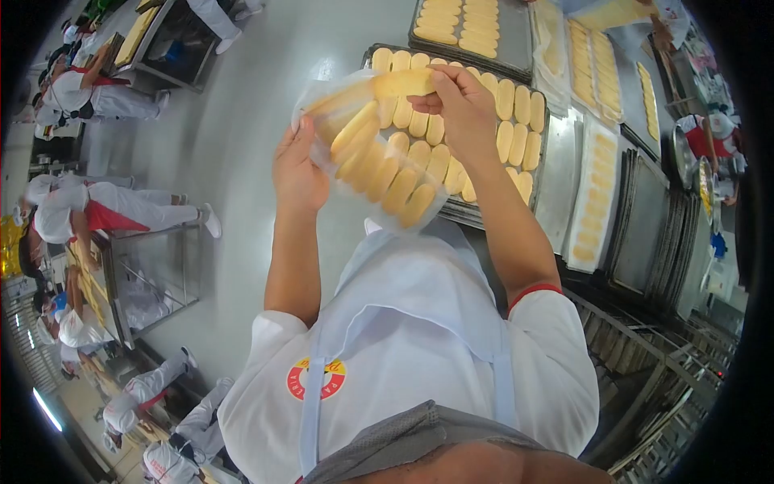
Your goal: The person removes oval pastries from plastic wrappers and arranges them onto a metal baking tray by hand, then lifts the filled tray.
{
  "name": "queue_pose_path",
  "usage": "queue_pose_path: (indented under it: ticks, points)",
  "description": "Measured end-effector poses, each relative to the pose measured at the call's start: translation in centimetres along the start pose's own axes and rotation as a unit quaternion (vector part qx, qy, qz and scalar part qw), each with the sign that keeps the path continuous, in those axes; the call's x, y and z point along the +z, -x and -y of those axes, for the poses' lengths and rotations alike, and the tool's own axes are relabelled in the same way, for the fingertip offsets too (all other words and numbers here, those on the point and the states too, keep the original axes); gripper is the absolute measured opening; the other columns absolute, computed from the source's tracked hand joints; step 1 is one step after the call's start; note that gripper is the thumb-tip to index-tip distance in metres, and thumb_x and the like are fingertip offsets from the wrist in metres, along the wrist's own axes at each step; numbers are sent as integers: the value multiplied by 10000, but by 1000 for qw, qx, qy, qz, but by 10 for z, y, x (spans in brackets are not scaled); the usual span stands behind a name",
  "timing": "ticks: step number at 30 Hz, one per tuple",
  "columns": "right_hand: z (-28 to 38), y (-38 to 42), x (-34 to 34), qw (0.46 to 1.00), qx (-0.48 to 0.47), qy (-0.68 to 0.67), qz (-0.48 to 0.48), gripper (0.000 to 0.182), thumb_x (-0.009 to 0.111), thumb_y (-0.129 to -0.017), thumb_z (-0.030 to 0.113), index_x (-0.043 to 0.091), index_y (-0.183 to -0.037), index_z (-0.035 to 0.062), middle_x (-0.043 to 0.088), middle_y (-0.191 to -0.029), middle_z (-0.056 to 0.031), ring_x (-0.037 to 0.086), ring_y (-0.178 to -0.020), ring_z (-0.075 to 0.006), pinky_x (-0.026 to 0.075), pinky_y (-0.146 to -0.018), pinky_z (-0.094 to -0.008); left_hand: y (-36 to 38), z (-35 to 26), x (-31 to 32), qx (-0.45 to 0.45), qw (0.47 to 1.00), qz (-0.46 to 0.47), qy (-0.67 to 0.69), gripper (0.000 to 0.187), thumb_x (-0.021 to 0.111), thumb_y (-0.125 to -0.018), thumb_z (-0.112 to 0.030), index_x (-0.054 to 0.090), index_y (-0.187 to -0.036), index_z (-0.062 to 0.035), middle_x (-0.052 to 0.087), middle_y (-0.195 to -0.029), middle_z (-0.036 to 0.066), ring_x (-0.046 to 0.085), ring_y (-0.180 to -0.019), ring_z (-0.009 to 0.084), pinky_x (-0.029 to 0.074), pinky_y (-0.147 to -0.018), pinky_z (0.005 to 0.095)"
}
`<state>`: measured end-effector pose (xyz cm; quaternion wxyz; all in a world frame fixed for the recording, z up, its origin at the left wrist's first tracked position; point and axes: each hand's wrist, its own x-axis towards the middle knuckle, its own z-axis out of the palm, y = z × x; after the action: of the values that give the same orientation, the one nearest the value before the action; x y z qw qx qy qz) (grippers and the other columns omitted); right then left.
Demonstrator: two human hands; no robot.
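My left hand [301, 165] grips the edge of a clear plastic bag [330, 90], with the thumb on top of the film. Several long, oval, pale-yellow ladyfingers [385, 177] lie side by side in the bag, seen blurred through the plastic. Between the thumb and fingers of my right hand [463, 113] is one more ladyfinger [403, 83], its far end at the bag's mouth. Below both hands, a dark baking tray [463, 214] carries rows of ladyfingers [505, 98]; the bag and my right hand cover part of them.
Another tray [516, 36] of ladyfingers stands beyond. On the right are a paper-lined tray [593, 194] and stacked dark trays [637, 226]. A metal rack [637, 355] stands near my right elbow. Co-workers in white [105, 210] work at tables on the left, across a grey floor [242, 145].
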<state>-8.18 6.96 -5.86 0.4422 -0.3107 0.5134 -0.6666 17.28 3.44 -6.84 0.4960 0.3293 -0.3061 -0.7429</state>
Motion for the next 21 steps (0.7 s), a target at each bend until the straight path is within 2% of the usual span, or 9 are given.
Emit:
queue_pose_path:
  ticks: [7, 13, 16, 21]
  points:
    - [-3, 3, -8, 999, 16, 35, -4, 290, 579, -1123, 166, 670, -1282, -60, 764, -1095, -147, 792, -913, -225, 650, -843, -330, 10, -9, 5, -10, 1000, 14, 9, 367, 520, -1155, -210, 608, -1397, 51, 696, -1356, 152, 679, -1236, 267, 552, -1053, 408]
    - [1, 10, -3, 993, -40, 110, -10, 303, 609, -1113, 154, 660, -1327, -56, 758, -1124, -133, 782, -938, -198, 651, -832, -313, 11, -7, 1, -33, 999, 23, 12, 372, 531, -1148, -217, 628, -1373, 63, 724, -1320, 163, 706, -1204, 279, 558, -1054, 421]
    - [-5, 12, 3, 996, -65, 64, -1, 326, 656, -1088, 142, 652, -1350, -52, 749, -1133, -120, 771, -942, -179, 646, -810, -300, 12, -6, 2, -48, 998, 35, 28, 373, 527, -1150, -219, 623, -1379, 59, 718, -1329, 168, 704, -1219, 282, 569, -1058, 431]
    - [-8, 15, 15, 991, -65, 120, 13, 396, 736, -1028, 115, 643, -1380, -41, 724, -1119, -88, 725, -904, -138, 625, -775, -280, 15, -8, 10, -65, 996, 52, 41, 374, 522, -1154, -221, 600, -1399, 50, 704, -1344, 168, 707, -1223, 291, 605, -1035, 449]
